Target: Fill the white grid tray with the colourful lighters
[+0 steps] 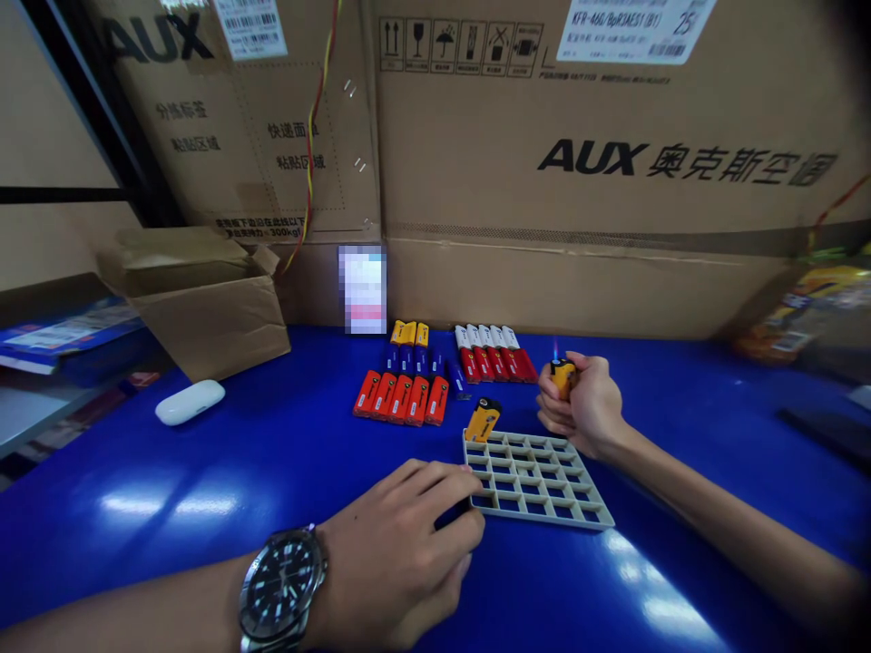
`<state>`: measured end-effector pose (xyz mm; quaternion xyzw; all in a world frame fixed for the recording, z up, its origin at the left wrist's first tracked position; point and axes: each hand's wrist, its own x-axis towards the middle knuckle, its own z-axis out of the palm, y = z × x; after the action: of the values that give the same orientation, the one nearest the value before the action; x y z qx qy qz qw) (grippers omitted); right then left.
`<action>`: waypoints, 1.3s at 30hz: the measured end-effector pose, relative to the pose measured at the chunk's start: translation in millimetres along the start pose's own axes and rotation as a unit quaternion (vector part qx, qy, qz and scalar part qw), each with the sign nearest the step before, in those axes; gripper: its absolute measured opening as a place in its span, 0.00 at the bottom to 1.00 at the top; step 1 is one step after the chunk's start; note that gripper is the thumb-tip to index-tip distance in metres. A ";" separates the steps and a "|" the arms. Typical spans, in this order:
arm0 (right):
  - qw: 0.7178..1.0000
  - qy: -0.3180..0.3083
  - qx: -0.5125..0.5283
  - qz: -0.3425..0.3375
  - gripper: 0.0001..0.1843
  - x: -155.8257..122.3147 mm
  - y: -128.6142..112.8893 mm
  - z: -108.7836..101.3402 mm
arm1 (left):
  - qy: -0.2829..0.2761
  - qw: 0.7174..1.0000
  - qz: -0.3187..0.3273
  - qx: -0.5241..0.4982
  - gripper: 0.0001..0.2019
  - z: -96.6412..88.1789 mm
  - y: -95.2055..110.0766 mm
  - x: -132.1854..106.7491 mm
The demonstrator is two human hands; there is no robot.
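My right hand (591, 404) is closed around a yellow lighter (563, 377), with a small blue-and-pink flame above its top. My left hand (401, 544), a watch on its wrist, has its fingertips at the left edge of a white grid tray (544, 519), seemingly pinching it. In the tray's far left corner compartment another yellow lighter (483, 419) stands tilted; the other compartments show blue table through them. Behind the tray lie rows of lighters: orange-red ones (403, 399), dark blue ones (406, 360), yellow ones (408, 333), white ones (487, 336) and red ones (498, 365).
A glossy blue table (238, 517) carries everything. At the left are an open cardboard box (218, 317) and a white rounded case (190, 402). A blurred-out bright screen (363, 290) leans against large cartons (578, 209) at the back. A plastic packet (796, 313) lies right.
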<state>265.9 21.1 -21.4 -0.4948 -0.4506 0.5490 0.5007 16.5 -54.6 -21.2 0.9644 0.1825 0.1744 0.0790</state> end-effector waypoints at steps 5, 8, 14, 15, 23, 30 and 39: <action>0.998 0.028 0.041 0.041 0.26 -2.0 -0.8 2.0 | -0.005 1.000 -0.003 0.001 0.09 -1.7 1.0 -0.8; 0.997 0.022 0.050 0.054 0.27 -4.2 -2.5 3.2 | -0.009 1.000 -0.005 0.004 0.09 -3.0 1.8 -0.3; 0.997 0.020 0.056 0.051 0.26 -5.6 -2.7 4.1 | -0.022 1.000 -0.009 0.003 0.09 -3.4 2.5 -0.4; 0.997 0.021 0.054 0.052 0.26 -5.4 -2.2 3.8 | -0.023 1.000 -0.010 0.002 0.09 -3.3 2.6 -0.5; 0.999 0.008 0.026 0.035 0.26 -4.1 -1.2 2.4 | -0.030 0.999 -0.017 -0.002 0.09 -3.3 1.9 1.5; 0.999 0.036 0.038 0.001 0.27 -6.1 -0.9 7.9 | -0.025 1.000 -0.015 -0.002 0.08 -2.8 1.2 0.7; 0.914 0.019 -0.281 -0.294 0.14 -8.9 -10.3 -3.0 | -0.024 1.000 -0.014 0.005 0.10 -2.4 0.8 -0.5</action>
<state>270.1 13.2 -10.7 -0.4711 -0.7014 0.2184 0.4882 15.4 -55.3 -19.0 0.9661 0.1945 0.1495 0.0810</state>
